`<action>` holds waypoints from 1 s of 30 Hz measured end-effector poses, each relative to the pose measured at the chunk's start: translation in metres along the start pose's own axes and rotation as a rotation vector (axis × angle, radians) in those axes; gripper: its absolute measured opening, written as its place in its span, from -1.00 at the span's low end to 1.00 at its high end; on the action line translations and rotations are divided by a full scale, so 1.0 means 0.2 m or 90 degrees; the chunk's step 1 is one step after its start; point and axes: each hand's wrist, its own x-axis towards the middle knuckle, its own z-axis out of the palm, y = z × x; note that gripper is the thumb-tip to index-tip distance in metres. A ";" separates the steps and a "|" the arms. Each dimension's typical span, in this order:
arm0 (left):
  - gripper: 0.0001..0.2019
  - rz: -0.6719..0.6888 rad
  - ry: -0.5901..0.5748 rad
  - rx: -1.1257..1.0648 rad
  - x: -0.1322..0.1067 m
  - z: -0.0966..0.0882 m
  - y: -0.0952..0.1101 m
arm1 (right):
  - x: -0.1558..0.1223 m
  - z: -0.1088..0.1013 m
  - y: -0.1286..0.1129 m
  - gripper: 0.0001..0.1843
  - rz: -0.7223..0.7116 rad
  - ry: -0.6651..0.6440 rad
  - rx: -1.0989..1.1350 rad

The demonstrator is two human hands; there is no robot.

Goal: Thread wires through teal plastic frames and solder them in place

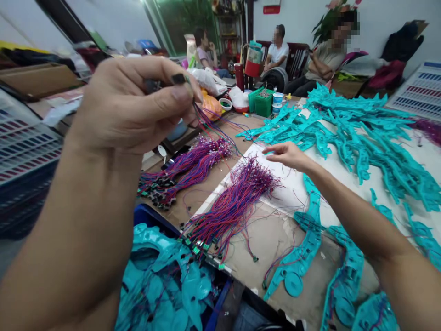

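Raised close to the camera, my left hand [138, 99] pinches a wire lead by its small black connector [178, 79] between thumb and index finger. Thin dark, red and blue wires [215, 131] trail from it down to the right. My right hand [284, 155] hovers over the white sheet with its fingers loosely stretched out, nothing visible in them. Just below it lies a large bundle of red and blue wires [234, 197] with green-and-black ends toward me. Behind that bundle, to the left, are more wire bundles [186, 172]. A turquoise plastic part [306, 243] lies below my right forearm.
Many turquoise parts [344, 124] cover the table's right side. A blue bin [220, 301] of turquoise parts [165, 276] stands at the near edge. A green box [263, 102] and red thermos [239, 76] stand behind. Several people sit at the back.
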 end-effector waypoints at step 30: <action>-0.84 0.050 -0.039 0.087 0.02 -0.05 0.04 | 0.24 -0.09 -0.24 -0.84 -0.173 0.098 -0.165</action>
